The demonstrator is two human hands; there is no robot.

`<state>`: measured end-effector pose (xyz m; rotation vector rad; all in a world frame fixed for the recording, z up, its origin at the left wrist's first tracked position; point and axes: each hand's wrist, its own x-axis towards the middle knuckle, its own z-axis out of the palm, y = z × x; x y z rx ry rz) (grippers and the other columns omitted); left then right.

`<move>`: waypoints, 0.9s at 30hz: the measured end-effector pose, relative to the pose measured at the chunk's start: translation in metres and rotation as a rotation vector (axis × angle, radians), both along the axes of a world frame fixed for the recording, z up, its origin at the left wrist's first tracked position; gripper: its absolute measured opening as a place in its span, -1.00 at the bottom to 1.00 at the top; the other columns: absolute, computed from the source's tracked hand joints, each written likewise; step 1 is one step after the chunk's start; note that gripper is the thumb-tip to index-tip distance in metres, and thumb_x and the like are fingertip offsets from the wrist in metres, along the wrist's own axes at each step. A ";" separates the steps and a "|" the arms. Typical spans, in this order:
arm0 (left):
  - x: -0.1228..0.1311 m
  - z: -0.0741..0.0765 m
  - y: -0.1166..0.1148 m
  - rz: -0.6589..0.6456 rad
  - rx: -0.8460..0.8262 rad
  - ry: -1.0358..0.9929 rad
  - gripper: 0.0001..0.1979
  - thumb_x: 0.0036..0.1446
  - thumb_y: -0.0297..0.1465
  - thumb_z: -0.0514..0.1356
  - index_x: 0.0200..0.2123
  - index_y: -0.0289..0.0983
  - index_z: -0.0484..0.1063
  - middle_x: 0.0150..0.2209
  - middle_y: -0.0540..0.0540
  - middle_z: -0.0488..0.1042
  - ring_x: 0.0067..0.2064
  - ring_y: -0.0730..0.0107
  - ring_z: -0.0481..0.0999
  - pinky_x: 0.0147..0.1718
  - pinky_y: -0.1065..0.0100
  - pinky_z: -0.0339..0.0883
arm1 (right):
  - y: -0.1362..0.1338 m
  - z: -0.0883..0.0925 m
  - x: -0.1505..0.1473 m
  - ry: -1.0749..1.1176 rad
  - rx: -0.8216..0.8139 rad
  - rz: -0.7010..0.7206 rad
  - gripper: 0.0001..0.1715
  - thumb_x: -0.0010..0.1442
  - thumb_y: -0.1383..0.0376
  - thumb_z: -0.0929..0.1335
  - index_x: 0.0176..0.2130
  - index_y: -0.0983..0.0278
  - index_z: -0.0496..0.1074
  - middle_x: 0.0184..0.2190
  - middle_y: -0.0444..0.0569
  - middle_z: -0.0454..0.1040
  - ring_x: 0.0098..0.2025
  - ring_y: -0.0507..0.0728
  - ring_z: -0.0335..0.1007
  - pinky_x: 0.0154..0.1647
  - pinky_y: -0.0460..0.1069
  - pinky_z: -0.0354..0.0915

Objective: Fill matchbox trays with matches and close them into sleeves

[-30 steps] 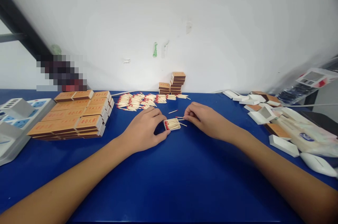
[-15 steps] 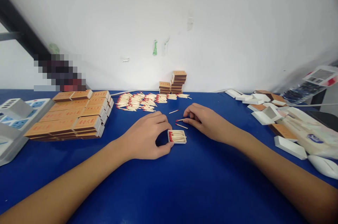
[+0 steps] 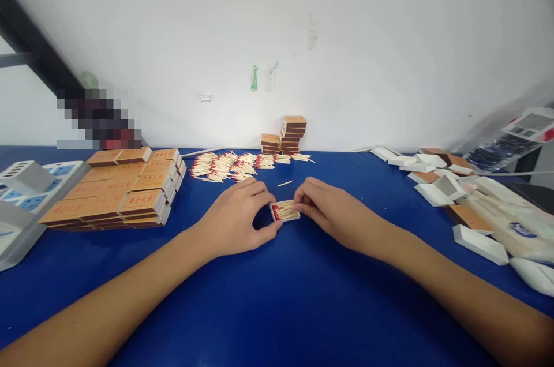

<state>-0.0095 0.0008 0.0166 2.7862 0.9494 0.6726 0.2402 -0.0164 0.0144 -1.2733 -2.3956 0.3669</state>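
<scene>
My left hand (image 3: 242,217) grips the left end of a small white matchbox tray (image 3: 296,217) between thumb and fingers. Inside the tray lie red-tipped matches (image 3: 284,210), heads toward the left. At the tray's right end, my right hand (image 3: 324,208) is closed in a pinch over the stick ends, on a match whose far end is hidden by the fingers. A single loose match (image 3: 285,183) lies on the blue table just beyond the tray. Farther back, a wide pile of matches (image 3: 223,166) is spread before the wall.
Filled matchboxes (image 3: 116,188) are stacked at left beside a power strip (image 3: 64,182). A smaller matchbox stack (image 3: 293,133) stands against the wall. At right lie white trays (image 3: 480,244), box sleeves (image 3: 467,218), a tissue pack (image 3: 515,223) and a white mouse (image 3: 534,274).
My right hand has moved left and down to the tray with a match. The two matches near its fingertips no longer lie on the table. My left hand has shifted the tray slightly back and left.
</scene>
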 end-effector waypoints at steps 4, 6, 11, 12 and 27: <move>0.000 -0.001 0.000 -0.001 0.003 -0.001 -0.78 0.25 -0.27 0.29 -0.10 -0.27 0.54 -0.17 -0.15 0.56 -0.08 0.11 0.53 -0.04 0.07 0.46 | -0.003 0.000 -0.004 -0.008 0.028 0.015 -0.90 0.47 0.29 0.29 -0.16 0.20 0.38 -0.18 -0.04 0.47 -0.25 0.11 0.42 -0.25 0.00 0.30; -0.001 0.000 0.001 -0.002 -0.006 -0.003 -0.78 0.25 -0.28 0.29 -0.11 -0.26 0.53 -0.17 -0.14 0.56 -0.08 0.12 0.53 -0.05 0.09 0.46 | 0.001 0.000 -0.001 0.015 0.027 -0.016 -0.88 0.47 0.26 0.29 -0.16 0.20 0.40 -0.21 -0.06 0.46 -0.28 0.10 0.40 -0.26 0.00 0.28; -0.001 0.002 0.001 -0.020 -0.029 -0.001 -0.79 0.24 -0.27 0.29 -0.11 -0.24 0.54 -0.18 -0.12 0.56 -0.09 0.14 0.53 -0.06 0.12 0.45 | 0.012 -0.004 0.010 0.015 -0.012 -0.063 -0.91 0.42 0.23 0.34 -0.12 0.19 0.44 -0.22 -0.06 0.45 -0.28 0.10 0.38 -0.27 0.01 0.29; -0.001 0.002 0.000 -0.025 -0.032 0.003 -0.79 0.24 -0.26 0.29 -0.11 -0.24 0.54 -0.18 -0.12 0.55 -0.10 0.14 0.53 -0.06 0.12 0.45 | 0.012 -0.006 0.011 0.017 -0.024 -0.047 -0.90 0.41 0.24 0.35 -0.10 0.19 0.44 -0.20 -0.06 0.45 -0.27 0.10 0.39 -0.26 0.01 0.30; 0.000 0.004 -0.004 -0.113 -0.003 0.061 -0.74 0.28 -0.22 0.27 -0.11 -0.29 0.56 -0.21 -0.13 0.53 -0.13 0.17 0.49 -0.08 0.16 0.42 | 0.024 -0.002 0.000 0.021 -0.031 -0.133 -0.75 0.47 0.28 0.22 -0.11 0.21 0.48 -0.21 -0.02 0.51 -0.27 0.13 0.40 -0.20 0.04 0.27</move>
